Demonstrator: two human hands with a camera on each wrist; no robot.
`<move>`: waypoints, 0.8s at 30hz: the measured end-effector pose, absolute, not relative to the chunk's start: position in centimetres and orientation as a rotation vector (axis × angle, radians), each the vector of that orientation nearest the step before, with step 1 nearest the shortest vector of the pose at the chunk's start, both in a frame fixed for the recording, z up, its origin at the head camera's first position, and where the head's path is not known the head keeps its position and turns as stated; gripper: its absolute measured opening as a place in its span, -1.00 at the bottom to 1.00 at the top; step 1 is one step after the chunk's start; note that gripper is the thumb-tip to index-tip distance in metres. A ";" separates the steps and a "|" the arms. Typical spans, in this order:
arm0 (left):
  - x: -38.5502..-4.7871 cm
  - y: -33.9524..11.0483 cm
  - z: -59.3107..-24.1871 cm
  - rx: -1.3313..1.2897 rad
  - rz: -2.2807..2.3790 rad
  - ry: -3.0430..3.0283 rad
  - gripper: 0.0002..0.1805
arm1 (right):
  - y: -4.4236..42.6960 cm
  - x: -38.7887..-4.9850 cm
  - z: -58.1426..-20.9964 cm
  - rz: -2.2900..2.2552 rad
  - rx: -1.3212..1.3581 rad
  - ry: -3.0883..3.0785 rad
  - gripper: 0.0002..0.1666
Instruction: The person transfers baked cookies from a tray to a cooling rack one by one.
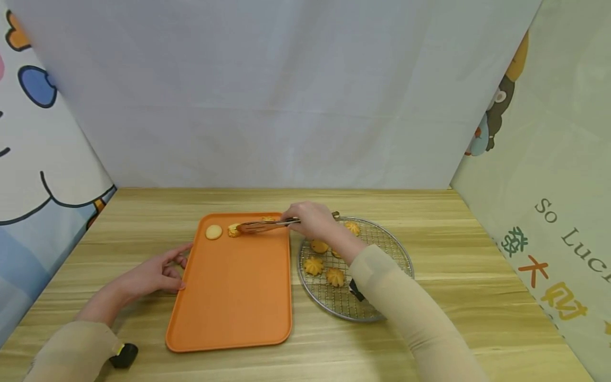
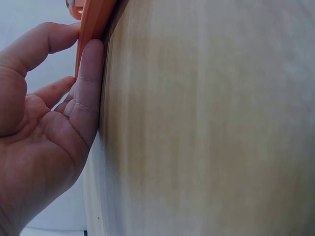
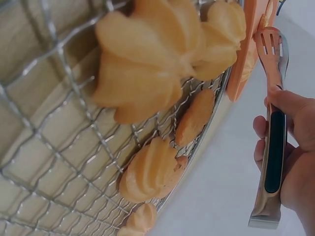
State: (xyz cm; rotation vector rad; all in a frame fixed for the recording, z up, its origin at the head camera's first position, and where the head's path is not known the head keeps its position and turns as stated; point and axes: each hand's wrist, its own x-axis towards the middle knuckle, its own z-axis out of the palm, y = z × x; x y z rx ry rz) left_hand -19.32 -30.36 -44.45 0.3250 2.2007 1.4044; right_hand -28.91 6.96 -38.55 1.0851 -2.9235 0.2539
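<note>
My right hand [image 1: 312, 220] grips metal tongs [image 1: 262, 226] with slotted ends and dark handle inlays [image 3: 275, 152]. Over the far part of an orange tray [image 1: 238, 297], the tong tips meet a yellow cookie [image 1: 233, 230]; whether they clamp it cannot be told. Left of it lies a smooth round cookie [image 1: 213, 232], and another cookie [image 1: 268, 218] is at the far rim. At the tray's left edge, my left hand [image 1: 153, 271] touches the rim with thumb and fingers spread apart, as the left wrist view also shows.
Right of the tray stands a round wire rack [image 1: 329, 305] bearing several ridged cookies [image 1: 313, 266]; my right forearm passes over it and hides part. Both lie on a wood-grain table [image 1: 453, 254]. A pale cloth [image 1: 286, 106] hangs behind, with printed panels at the sides.
</note>
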 end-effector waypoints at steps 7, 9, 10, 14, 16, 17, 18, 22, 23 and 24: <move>-19.3 -30.4 -44.5 0.325 1.406 2.199 0.04 | 7.2 -29.1 -38.8 0.274 1.045 -2.931 -0.69; -19.3 -30.4 -44.5 0.328 1.407 2.197 0.04 | 7.4 -29.2 -38.9 0.270 1.039 -2.935 -0.69; -19.3 -30.4 -44.5 0.330 1.408 2.195 0.04 | 7.5 -29.2 -38.9 0.278 1.036 -2.940 -0.69; -19.3 -30.4 -44.5 0.329 1.409 2.192 0.04 | 7.9 -29.3 -38.8 0.347 1.024 -2.955 -0.69; -19.3 -30.4 -44.5 0.326 1.404 2.198 0.04 | 8.1 -29.3 -38.7 0.399 1.014 -2.960 -0.70; -19.2 -30.4 -44.5 0.322 1.404 2.199 0.04 | 8.2 -29.3 -38.7 0.415 1.008 -2.962 -0.69; -19.2 -30.4 -44.5 0.318 1.403 2.199 0.04 | 8.3 -29.3 -38.6 0.433 1.004 -2.964 -0.70; -19.2 -30.3 -44.4 0.309 1.409 2.191 0.05 | 8.8 -29.2 -38.2 0.459 0.985 -2.978 -0.70; -19.2 -30.3 -44.3 0.305 1.412 2.186 0.05 | 8.9 -29.2 -38.0 0.466 0.980 -2.981 -0.71; -19.2 -30.3 -44.3 0.302 1.413 2.184 0.06 | 9.0 -29.2 -37.9 0.472 0.975 -2.984 -0.71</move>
